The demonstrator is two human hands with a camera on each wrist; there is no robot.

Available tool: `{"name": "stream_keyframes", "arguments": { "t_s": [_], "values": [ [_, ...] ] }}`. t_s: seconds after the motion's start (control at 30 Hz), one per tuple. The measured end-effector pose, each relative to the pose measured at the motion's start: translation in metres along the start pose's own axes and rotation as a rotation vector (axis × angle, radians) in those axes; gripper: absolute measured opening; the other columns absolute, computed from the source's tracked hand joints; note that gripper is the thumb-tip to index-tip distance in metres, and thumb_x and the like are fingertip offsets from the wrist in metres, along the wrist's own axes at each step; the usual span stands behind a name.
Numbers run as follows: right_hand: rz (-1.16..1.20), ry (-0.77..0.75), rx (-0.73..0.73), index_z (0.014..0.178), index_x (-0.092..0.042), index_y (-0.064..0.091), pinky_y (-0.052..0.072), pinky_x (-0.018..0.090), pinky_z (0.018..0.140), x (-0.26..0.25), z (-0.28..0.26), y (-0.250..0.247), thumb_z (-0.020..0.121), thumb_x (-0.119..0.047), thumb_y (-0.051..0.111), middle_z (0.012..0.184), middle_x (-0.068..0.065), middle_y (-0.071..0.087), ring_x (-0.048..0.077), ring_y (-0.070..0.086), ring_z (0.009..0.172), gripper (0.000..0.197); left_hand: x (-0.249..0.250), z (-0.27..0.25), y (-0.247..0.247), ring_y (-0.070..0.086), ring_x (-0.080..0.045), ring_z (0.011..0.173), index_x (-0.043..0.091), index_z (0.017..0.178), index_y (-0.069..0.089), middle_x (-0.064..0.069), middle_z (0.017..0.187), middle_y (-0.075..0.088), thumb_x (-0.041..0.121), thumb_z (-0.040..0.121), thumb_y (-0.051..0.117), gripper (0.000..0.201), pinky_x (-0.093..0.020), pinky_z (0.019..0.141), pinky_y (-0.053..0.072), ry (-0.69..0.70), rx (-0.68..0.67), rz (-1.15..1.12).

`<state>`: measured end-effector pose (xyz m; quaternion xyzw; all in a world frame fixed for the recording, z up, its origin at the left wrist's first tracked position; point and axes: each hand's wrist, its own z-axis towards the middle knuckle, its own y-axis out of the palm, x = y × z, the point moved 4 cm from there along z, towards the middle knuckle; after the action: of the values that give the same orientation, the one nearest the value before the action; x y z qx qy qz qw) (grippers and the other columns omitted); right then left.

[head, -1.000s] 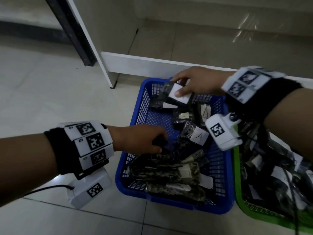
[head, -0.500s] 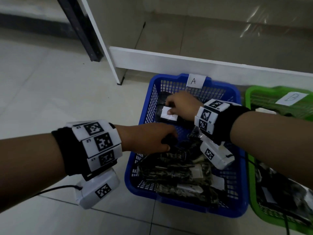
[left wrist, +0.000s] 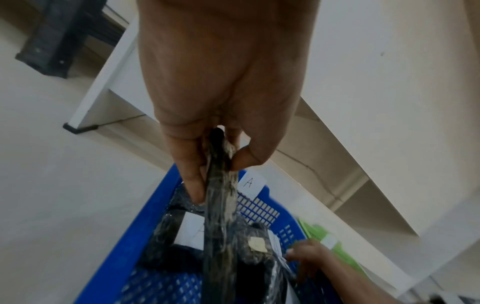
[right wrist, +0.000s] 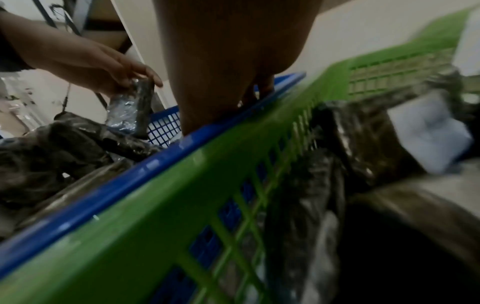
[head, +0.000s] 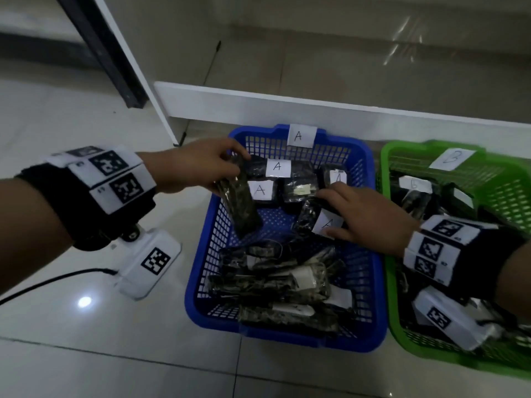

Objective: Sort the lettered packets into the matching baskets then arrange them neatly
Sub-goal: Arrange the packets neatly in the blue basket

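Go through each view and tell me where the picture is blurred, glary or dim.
Head: dim overall, glare spot on the floor tile, straight edges bowed by the wide lens, A labels readable. Left wrist: sharp on the held packet, right hand blurred. Right wrist: heavy motion blur on the green basket and its packets.

a glossy pale tiled floor [head: 71, 354] with thin dark grout lines fills the foreground, catching a small bright light reflection [head: 84, 302]. behind it stands a low white shelf unit [head: 258, 107] with a slanted white side panel [head: 135, 70]. a dark metal post [head: 94, 44] leans at upper left, beside that panel.
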<state>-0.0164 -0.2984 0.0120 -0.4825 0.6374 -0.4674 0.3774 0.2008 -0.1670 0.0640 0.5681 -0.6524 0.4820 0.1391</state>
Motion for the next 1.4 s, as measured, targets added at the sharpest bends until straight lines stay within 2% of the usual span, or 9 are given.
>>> {"name": "stream_keyframes", "arguments": {
  "t_s": [0.13,0.27,0.43,0.53,0.7,0.87,1.07,1.17,1.4],
  "values": [
    [0.090,0.013,0.028,0.144,-0.017,0.029,0.046,0.037,0.083,0.006,-0.006,0.006,0.087,-0.039,0.061,0.124,0.010,0.054,0.028,0.057,0.100,0.069,0.001,0.009,0.006,0.065,-0.021,0.080,0.012,0.109,0.053,-0.008,0.097,0.060,0.005,0.086,0.060,0.026,-0.027,0.065,0.060,-0.023,0.029,0.003],
    [0.040,0.027,-0.035,0.142,-0.019,0.033,0.031,0.034,0.098,0.005,-0.001,0.016,0.089,-0.036,0.059,0.135,0.004,0.048,0.024,0.042,0.123,0.061,-0.006,0.011,0.027,0.051,-0.007,0.070,0.018,0.100,0.050,0.001,0.091,0.057,0.012,0.080,0.067,0.027,-0.019,0.055,0.040,0.161,-0.054,0.651],
    [0.035,0.025,-0.023,0.134,-0.019,0.040,0.030,0.033,0.090,0.001,-0.002,0.017,0.088,-0.033,0.060,0.128,0.004,0.046,0.025,0.042,0.118,0.053,-0.005,-0.005,0.039,0.050,-0.010,0.086,0.019,0.106,0.054,0.006,0.101,0.055,0.008,0.081,0.063,0.028,-0.025,0.073,0.045,0.612,-0.075,0.861],
    [0.094,0.029,-0.012,0.132,-0.019,0.040,0.031,0.033,0.089,0.000,-0.003,0.017,0.087,-0.029,0.061,0.124,0.006,0.047,0.026,0.043,0.115,0.050,-0.006,-0.011,0.036,0.057,-0.019,0.094,0.015,0.102,0.062,-0.002,0.106,0.060,0.010,0.082,0.065,0.020,-0.037,0.077,0.053,0.723,-0.033,0.996],
    [0.141,0.054,0.045,0.128,-0.015,0.045,0.030,0.032,0.088,-0.003,-0.007,0.018,0.087,-0.022,0.059,0.119,0.008,0.048,0.026,0.043,0.112,0.045,-0.003,-0.025,0.032,0.059,-0.026,0.086,0.010,0.089,0.060,-0.010,0.096,0.063,0.014,0.075,0.068,0.017,-0.035,0.074,0.054,0.882,0.055,1.094],
    [0.173,0.013,0.056,0.117,-0.013,0.051,0.034,0.035,0.085,-0.007,-0.007,0.018,0.086,-0.017,0.060,0.114,0.008,0.050,0.028,0.046,0.109,0.032,-0.022,-0.017,0.030,0.058,-0.023,0.090,0.014,0.094,0.051,-0.008,0.100,0.058,0.022,0.068,0.079,0.039,-0.030,0.066,0.057,0.739,-0.001,1.091],
    [0.487,0.067,0.158,0.117,-0.015,0.048,0.043,0.032,0.076,-0.006,-0.011,0.006,0.089,-0.015,0.055,0.108,0.004,0.055,0.018,0.050,0.095,0.028,-0.032,-0.009,0.028,0.050,-0.019,0.115,0.015,0.103,0.058,-0.005,0.124,0.051,0.029,0.078,0.071,0.032,-0.030,0.084,0.055,0.640,0.004,1.093],
    [0.672,0.206,0.311,0.119,-0.016,0.046,0.043,0.032,0.067,0.002,-0.012,-0.008,0.090,-0.014,0.053,0.100,0.002,0.055,0.018,0.052,0.083,0.030,-0.029,-0.006,0.028,0.048,-0.018,0.109,0.020,0.113,0.049,-0.001,0.117,0.054,0.034,0.078,0.071,0.044,-0.031,0.087,0.050,0.575,-0.004,1.080],
    [0.781,0.310,0.402,0.113,-0.019,0.050,0.052,0.047,0.074,0.021,-0.009,-0.011,0.088,-0.017,0.054,0.095,0.009,0.063,0.028,0.060,0.081,0.026,-0.022,0.001,0.037,0.046,-0.013,0.098,0.032,0.143,0.026,-0.004,0.126,0.050,0.048,0.072,0.075,0.088,-0.023,0.083,0.039,0.091,-0.333,1.028]
  ]
}}
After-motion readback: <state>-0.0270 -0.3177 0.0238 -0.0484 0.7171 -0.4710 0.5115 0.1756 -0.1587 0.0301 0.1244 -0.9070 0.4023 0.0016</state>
